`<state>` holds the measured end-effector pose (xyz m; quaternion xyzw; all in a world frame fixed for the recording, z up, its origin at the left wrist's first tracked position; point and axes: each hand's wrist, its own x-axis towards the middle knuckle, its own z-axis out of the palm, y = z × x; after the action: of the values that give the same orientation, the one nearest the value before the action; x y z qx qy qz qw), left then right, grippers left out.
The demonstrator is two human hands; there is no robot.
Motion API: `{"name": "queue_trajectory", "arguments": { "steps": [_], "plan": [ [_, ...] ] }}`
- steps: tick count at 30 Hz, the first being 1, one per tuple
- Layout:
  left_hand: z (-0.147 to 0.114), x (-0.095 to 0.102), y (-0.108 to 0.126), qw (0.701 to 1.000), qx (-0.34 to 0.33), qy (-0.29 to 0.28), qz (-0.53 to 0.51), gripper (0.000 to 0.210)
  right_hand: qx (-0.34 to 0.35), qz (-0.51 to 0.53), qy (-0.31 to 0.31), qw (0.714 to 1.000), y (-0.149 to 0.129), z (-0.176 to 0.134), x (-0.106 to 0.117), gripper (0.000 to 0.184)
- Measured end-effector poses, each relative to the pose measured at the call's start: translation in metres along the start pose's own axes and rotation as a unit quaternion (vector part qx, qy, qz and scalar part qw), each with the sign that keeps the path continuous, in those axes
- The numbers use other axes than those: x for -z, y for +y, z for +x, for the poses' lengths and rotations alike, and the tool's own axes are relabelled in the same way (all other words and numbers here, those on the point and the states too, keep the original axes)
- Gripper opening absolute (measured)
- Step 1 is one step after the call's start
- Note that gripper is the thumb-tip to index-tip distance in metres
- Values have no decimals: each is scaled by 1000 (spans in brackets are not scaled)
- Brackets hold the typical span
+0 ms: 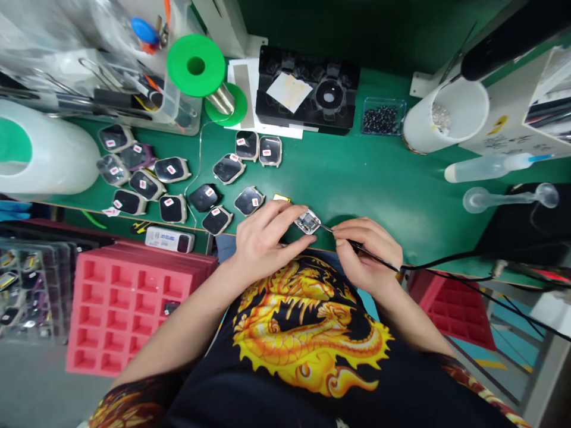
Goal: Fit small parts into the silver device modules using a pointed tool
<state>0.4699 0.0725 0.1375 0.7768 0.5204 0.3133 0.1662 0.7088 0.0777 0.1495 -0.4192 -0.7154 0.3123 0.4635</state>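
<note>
My left hand (pixel 270 238) grips a small smartwatch (pixel 307 222) between thumb and fingers near the table's front edge. Its inside faces up, showing a circuit board. A yellow piece (pixel 282 198) peeks out behind the fingers, mostly hidden. My right hand (pixel 368 249) is closed around a thin soldering iron (pixel 357 244), whose black cable runs off to the right. The iron's tip points left and meets the watch's right edge; whether it touches the board I cannot tell. Several watches (pixel 227 169) with dark screens and red-arrow stickers lie left of my hands.
A green solder spool (pixel 196 65) stands behind the watches. At the back are a black fixture (pixel 307 89), a clear tray of small dark parts (pixel 383 117) and a white cup (pixel 446 116). Right lies a plastic bottle (pixel 491 167). Red foam trays (pixel 134 303) sit below left.
</note>
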Motion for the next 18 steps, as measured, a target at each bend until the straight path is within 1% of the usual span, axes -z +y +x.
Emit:
{"name": "queue_trajectory", "arguments": {
  "steps": [7, 18],
  "plan": [
    [0, 0, 0, 1000, -3, 1, 15, 51, -1, 1, 8, 1000, 0, 0, -2, 30],
    [-1, -1, 1, 1000, -5, 1, 26, 51, -12, -7, 16, 1000, -3, 2, -2, 26]
  ]
}}
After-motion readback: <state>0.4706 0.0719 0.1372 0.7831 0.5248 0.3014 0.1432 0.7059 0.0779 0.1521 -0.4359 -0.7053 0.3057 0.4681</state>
